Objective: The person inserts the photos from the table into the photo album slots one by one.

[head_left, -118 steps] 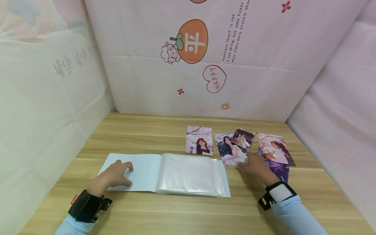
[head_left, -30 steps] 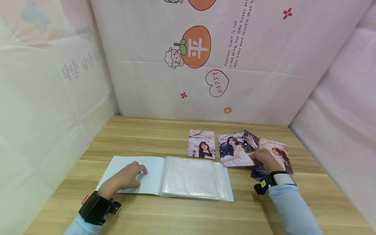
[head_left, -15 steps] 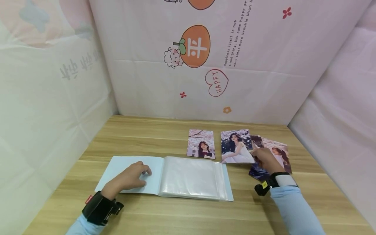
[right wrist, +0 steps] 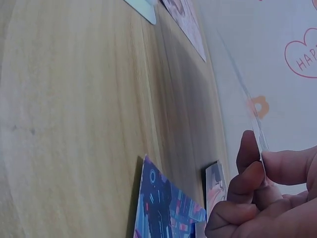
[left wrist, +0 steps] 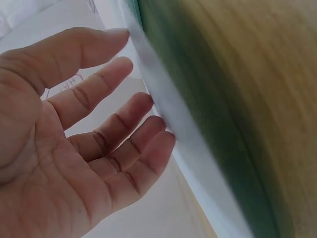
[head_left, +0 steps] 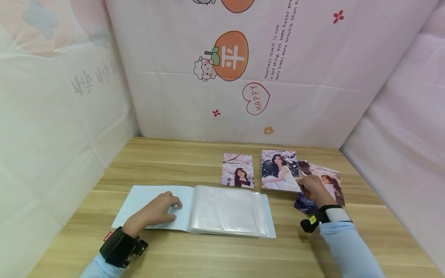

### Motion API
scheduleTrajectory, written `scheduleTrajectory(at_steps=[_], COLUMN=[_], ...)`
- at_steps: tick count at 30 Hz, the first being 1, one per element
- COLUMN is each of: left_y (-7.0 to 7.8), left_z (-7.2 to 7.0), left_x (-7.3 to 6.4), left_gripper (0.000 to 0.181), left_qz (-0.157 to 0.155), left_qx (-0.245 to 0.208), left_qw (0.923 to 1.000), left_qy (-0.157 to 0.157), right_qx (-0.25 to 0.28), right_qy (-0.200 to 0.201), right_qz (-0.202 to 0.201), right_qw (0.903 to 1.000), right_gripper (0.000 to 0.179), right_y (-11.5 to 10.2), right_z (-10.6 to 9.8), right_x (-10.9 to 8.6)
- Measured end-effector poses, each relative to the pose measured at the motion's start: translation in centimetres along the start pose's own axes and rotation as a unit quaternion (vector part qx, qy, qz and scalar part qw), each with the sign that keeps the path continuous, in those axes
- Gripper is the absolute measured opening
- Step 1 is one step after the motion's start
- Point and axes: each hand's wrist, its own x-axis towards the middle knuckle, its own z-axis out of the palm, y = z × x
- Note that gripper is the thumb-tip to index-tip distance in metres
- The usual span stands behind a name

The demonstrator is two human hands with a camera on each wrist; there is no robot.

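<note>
My right hand (head_left: 315, 190) pinches the right edge of a photo print (head_left: 279, 170) of a figure in a white dress. In the right wrist view, thumb and fingers (right wrist: 251, 148) meet on that print, which is seen almost edge-on above the table. My left hand (head_left: 155, 210), fingers loosely bent, rests on the pale blue left cover (head_left: 137, 199) of an open photo album. Fingertips (left wrist: 166, 141) touch the cover in the left wrist view. The album's clear sleeves (head_left: 224, 210) lie spread to the right of the fold.
Another print (head_left: 238, 172) with blossom lies behind the album. Under and beside my right hand are a small dark print (head_left: 304, 166), a ponytail print (head_left: 333, 181) and a blue-purple print (head_left: 304, 203). A fabric wall (head_left: 187, 108) stands behind the wooden table (head_left: 208, 256).
My right hand has moved from the pile's front edge to the white-dress print and raised it; the small dark print has slipped off it. My left hand has shifted slightly right on the cover.
</note>
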Motion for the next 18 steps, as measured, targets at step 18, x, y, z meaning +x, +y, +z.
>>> scheduleTrajectory(at_steps=[18], left_y=[0.0], left_z=[0.3], left_x=[0.9], left_gripper=[0.022], left_qz=[0.074], left_qx=[-0.065], left_qw=[0.9925], left_qy=[0.072], right_qx=[-0.005], right_qy=[-0.085], right_qz=[-0.056], right_qw=[0.9948], right_gripper=[0.009], right_y=[-1.6], right_z=[4.7], right_x=[-2.3])
